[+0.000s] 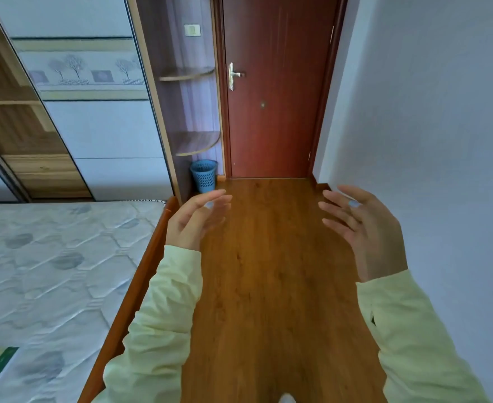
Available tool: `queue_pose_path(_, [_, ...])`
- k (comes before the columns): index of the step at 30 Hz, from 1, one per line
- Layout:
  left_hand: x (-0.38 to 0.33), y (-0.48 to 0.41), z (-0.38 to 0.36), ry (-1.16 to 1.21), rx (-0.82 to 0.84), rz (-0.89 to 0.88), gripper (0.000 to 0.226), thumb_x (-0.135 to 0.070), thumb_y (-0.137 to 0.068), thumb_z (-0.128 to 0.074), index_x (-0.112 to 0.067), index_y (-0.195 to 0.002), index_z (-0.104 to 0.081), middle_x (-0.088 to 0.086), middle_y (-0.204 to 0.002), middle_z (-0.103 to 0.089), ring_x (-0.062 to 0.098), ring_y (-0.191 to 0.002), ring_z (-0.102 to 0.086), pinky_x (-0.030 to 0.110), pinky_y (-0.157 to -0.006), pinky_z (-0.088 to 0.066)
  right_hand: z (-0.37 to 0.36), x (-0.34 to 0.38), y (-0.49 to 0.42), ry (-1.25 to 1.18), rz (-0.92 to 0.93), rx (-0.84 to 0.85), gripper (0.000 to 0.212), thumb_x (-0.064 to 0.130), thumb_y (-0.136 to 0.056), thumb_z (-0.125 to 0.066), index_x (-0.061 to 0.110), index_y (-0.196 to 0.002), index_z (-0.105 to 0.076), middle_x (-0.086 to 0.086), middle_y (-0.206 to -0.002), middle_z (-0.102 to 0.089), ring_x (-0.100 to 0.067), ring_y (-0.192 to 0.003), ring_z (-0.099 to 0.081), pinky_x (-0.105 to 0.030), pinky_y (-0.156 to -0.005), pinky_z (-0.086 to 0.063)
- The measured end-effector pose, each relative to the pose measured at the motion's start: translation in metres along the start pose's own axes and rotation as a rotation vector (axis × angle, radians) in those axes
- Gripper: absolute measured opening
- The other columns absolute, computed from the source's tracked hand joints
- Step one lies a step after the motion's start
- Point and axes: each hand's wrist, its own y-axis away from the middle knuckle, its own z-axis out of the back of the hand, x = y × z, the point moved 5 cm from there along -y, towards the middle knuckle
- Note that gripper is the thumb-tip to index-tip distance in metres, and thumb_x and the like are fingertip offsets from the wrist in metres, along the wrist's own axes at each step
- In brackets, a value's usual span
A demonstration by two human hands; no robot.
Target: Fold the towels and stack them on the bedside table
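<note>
Pale-green-sleeved left hand [194, 221] and right hand [361, 228] both spread, empty; no towels visible, left nearer the quilted grey-patterned mattress [50, 257].

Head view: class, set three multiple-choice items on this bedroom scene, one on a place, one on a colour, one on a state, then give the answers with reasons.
1. Where does the bin stand?
A. On the mattress
B. On the floor left of the door
C. On a corner shelf

2. What colour is the door?
A. Reddish brown
B. White
C. Green

3. What are the hands doing?
A. Both grip a towel
B. One turns the door handle
C. Both are open and hold nothing

Answers: 1 B, the bin sits on the floor beside the door frame. 2 A, its panel is reddish brown. 3 C, the left hand and right hand show spread fingers over bare floor.
</note>
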Motion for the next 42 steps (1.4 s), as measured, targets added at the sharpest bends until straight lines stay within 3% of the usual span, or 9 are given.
queue_pose_path(2, [0.007,-0.038,-0.011,0.001,-0.02,-0.025,0.03,-0.037,-0.079,-0.053,-0.02,-0.099,-0.069,0.002,-0.099,-0.072,0.023,-0.101,-0.066,0.042,-0.091,-0.053,-0.003,-0.009,-0.045,0.001,0.008,0.025,0.017,0.018,-0.092,-0.048,0.021,-0.101,-0.061,-0.009,-0.111,-0.066,-0.025,-0.102,-0.066,-0.041,-0.091,-0.053])
queue_pose_path(8, [0.022,-0.141,-0.04,0.037,-0.089,-0.072,0.025,-0.029,-0.08,-0.051,-0.02,-0.095,-0.069,-0.005,-0.092,-0.074,0.021,-0.098,-0.067,0.037,-0.089,-0.054,-0.022,-0.023,-0.169,-0.019,0.014,0.121,0.042,0.051,-0.065,-0.068,0.024,-0.097,-0.063,-0.005,-0.107,-0.068,-0.023,-0.1,-0.067,-0.034,-0.085,-0.056])
queue_pose_path(13, [0.047,-0.213,-0.042,0.057,-0.14,-0.077,0.038,-0.043,-0.067,-0.057,-0.02,-0.094,-0.07,-0.002,-0.091,-0.074,0.022,-0.097,-0.067,0.03,-0.082,-0.056,-0.046,-0.049,-0.253,-0.037,0.019,0.17,0.084,0.075,-0.036,-0.072,0.021,-0.101,-0.063,-0.004,-0.106,-0.069,-0.02,-0.098,-0.068,-0.033,-0.084,-0.057])
queue_pose_path(18, [0.072,-0.285,-0.034,0.055,-0.161,-0.074,0.03,-0.044,-0.064,-0.057,-0.029,-0.084,-0.074,0.006,-0.098,-0.072,0.025,-0.102,-0.065,0.024,-0.078,-0.056,-0.081,-0.087,-0.326,-0.06,-0.009,0.237,0.09,0.076,-0.035,-0.073,0.019,-0.103,-0.061,-0.002,-0.105,-0.068,-0.018,-0.097,-0.069,-0.03,-0.082,-0.057])
queue_pose_path(27, [0.108,-0.46,0.006,0.018,-0.123,-0.096,0.032,-0.044,-0.064,-0.057,-0.029,-0.086,-0.073,0.016,-0.107,-0.067,0.031,-0.109,-0.061,0.039,-0.091,-0.052,-0.172,-0.148,-0.464,-0.098,-0.002,0.231,0.063,0.057,-0.054,-0.075,0.02,-0.103,-0.062,-0.009,-0.112,-0.067,-0.018,-0.096,-0.069,-0.031,-0.082,-0.056])
queue_pose_path(31, [0.116,-0.54,0.022,-0.009,-0.074,-0.132,0.039,-0.043,-0.064,-0.053,-0.021,-0.093,-0.068,0.008,-0.101,-0.07,0.026,-0.105,-0.063,0.026,-0.081,-0.056,-0.211,-0.166,-0.523,-0.133,0.021,0.182,0.081,0.071,-0.037,-0.076,0.022,-0.101,-0.065,-0.004,-0.103,-0.071,-0.019,-0.096,-0.069,-0.03,-0.08,-0.058])
queue_pose_path(37, [0.137,-0.624,0.036,-0.013,-0.048,-0.17,0.037,-0.041,-0.067,-0.052,-0.024,-0.094,-0.07,0.007,-0.103,-0.07,0.026,-0.104,-0.064,0.027,-0.082,-0.056,-0.253,-0.19,-0.596,-0.146,0.039,0.224,0.084,0.069,-0.035,-0.078,0.019,-0.101,-0.063,0.002,-0.096,-0.074,-0.016,-0.092,-0.07,-0.026,-0.074,-0.058])
queue_pose_path(39, [0.145,-0.647,0.039,-0.019,-0.053,-0.175,0.035,-0.04,-0.067,-0.052,-0.025,-0.093,-0.071,0.005,-0.101,-0.071,0.025,-0.103,-0.065,0.03,-0.083,-0.056,-0.263,-0.199,-0.617,-0.135,0.042,0.209,0.066,0.064,-0.051,-0.075,0.021,-0.1,-0.065,-0.002,-0.099,-0.073,-0.018,-0.094,-0.07,-0.029,-0.077,-0.058])
queue_pose_path(42, [0.157,-0.676,0.041,-0.028,-0.078,-0.172,0.04,-0.039,-0.067,-0.051,-0.019,-0.097,-0.068,0.015,-0.108,-0.068,0.03,-0.105,-0.063,0.034,-0.084,-0.055,-0.274,-0.216,-0.646,-0.114,0.026,0.188,0.017,0.022,-0.091,-0.05,0.021,-0.102,-0.064,-0.006,-0.104,-0.07,-0.023,-0.1,-0.067,-0.035,-0.085,-0.056])
